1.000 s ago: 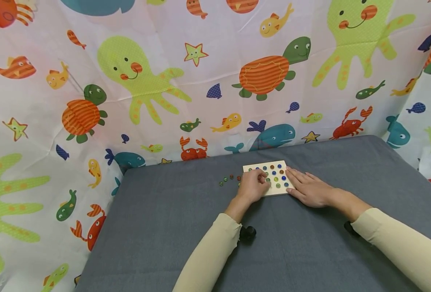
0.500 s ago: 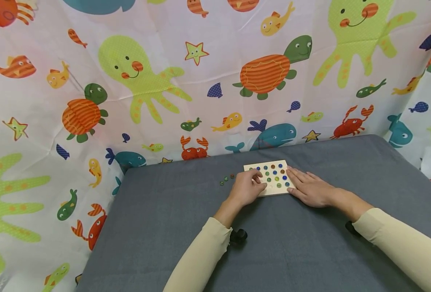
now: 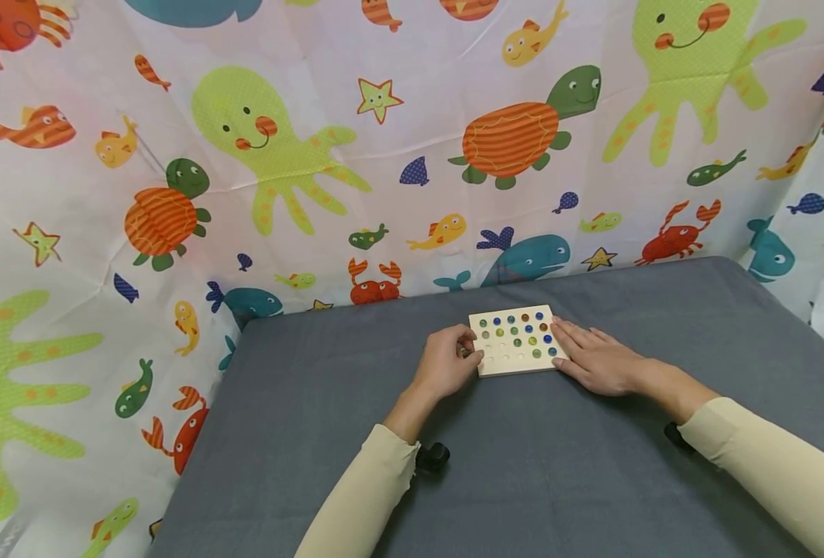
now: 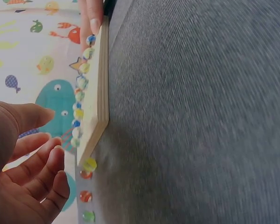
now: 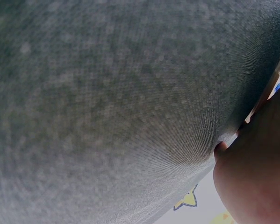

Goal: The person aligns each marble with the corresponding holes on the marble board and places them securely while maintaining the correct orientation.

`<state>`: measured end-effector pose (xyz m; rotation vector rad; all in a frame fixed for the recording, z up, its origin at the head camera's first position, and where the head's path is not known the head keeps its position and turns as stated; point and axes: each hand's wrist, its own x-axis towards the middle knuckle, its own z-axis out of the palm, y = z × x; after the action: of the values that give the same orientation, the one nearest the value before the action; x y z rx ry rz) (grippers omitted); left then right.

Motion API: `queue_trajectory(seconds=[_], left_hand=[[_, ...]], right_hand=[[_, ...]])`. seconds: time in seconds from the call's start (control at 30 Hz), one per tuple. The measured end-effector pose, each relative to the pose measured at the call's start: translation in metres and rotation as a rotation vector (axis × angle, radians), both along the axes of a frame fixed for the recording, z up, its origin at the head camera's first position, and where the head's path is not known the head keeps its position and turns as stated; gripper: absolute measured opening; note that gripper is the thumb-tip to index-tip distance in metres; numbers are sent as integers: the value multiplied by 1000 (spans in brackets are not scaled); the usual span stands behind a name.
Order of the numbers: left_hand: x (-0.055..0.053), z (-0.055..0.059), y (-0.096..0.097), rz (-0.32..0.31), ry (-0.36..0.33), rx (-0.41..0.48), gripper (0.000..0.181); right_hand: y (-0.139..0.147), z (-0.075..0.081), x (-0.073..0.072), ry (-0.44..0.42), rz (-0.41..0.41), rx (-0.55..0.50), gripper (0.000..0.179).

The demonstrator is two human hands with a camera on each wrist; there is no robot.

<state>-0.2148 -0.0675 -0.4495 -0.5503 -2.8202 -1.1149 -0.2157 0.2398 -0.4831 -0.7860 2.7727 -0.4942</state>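
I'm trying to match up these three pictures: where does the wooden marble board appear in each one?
Head: the wooden board lies right of centre, below mid-height.
Left wrist: the board, seen nearly edge-on, is left of centre, mostly in the upper half.
Right wrist: only a sliver shows, at the upper right edge.
Shared landmark: the right hand.
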Motion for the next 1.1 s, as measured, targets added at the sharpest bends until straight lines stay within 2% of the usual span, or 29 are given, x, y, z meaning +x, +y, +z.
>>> queue_trajectory(seconds=[0.27, 0.4, 0.53, 1.1], left_hand=[[1, -4, -16, 30, -20, 18, 24], [0, -6, -21, 49, -38, 2, 26], [-2, -9, -24, 55, -48, -19, 27], [-9, -18, -17, 94, -84, -105, 28]], right_hand=[[1, 2, 0, -7, 4, -8, 79], [-1, 7, 4, 4, 9, -42, 76], [-2, 7, 5, 9, 1, -15, 77], [1, -4, 0, 6, 3, 7, 80]])
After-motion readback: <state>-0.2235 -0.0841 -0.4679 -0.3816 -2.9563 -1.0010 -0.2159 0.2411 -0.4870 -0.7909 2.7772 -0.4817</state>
